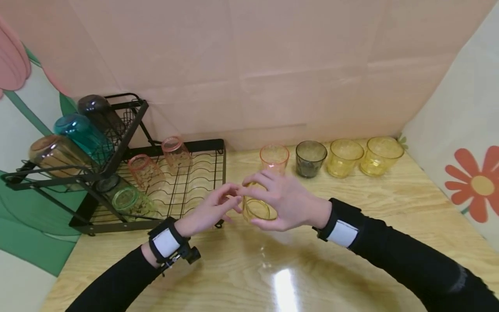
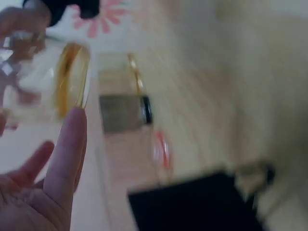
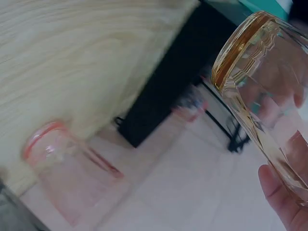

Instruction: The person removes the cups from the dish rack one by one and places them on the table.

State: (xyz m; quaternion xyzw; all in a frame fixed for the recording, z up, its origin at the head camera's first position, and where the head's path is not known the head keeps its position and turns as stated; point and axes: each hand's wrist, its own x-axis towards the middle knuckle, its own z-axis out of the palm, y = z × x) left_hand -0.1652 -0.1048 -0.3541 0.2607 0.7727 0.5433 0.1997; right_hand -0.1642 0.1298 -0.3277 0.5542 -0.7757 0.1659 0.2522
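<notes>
My right hand (image 1: 290, 201) grips a clear yellow glass (image 1: 258, 211) above the table, beside the rack's right end. The right wrist view shows the glass's thick amber base (image 3: 243, 48) pointing toward the table, with the thumb along its side. My left hand (image 1: 210, 211) reaches toward the glass from the left with its fingers loosely extended. In the left wrist view a fingertip (image 2: 75, 120) comes right to the lower edge of the glass. Behind my right hand stands a pink glass (image 1: 274, 156), partly hidden by it.
A black two-tier dish rack (image 1: 225, 167) stands at left. Upturned dark, teal (image 1: 78, 130) and brown glasses lie on its upper tier; pink glasses (image 1: 175, 151) and a green one (image 1: 126, 199) sit below. Right of the pink glass stand a grey glass (image 1: 309, 160) and two yellow glasses (image 1: 343, 160).
</notes>
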